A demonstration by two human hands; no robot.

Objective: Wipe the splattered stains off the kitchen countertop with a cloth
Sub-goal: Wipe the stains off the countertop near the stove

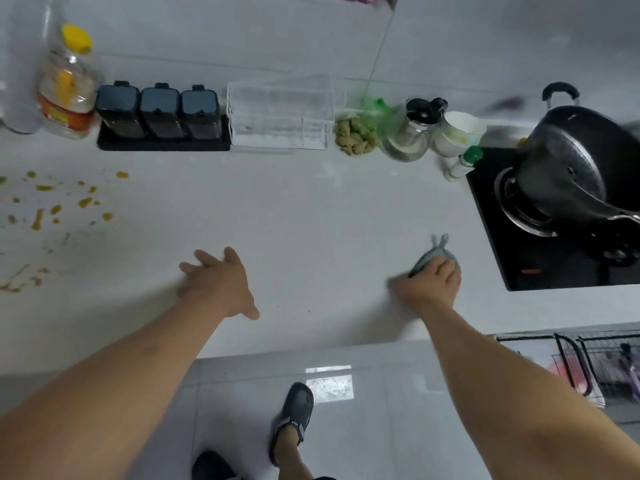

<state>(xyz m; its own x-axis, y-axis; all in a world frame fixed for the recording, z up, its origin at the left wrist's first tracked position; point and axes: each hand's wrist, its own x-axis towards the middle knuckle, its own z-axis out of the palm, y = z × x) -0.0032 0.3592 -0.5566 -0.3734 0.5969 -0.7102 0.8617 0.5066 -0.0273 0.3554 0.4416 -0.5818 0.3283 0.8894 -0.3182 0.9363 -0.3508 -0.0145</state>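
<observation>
Two bare forearms reach from the bottom edge over a pale grey kitchen countertop (311, 209). Left hand (218, 284) lies flat on it, fingers straight and spread, holding nothing. Right hand (431, 284) curls around a bunched grey cloth (429, 256), pressing it to the counter beside the black glass hob (540, 258). Orange-brown splattered stains (52, 209) dot the far left, well apart from the cloth. Three dark-lidded seasoning jars (159, 110) stand on one black tray at the back.
</observation>
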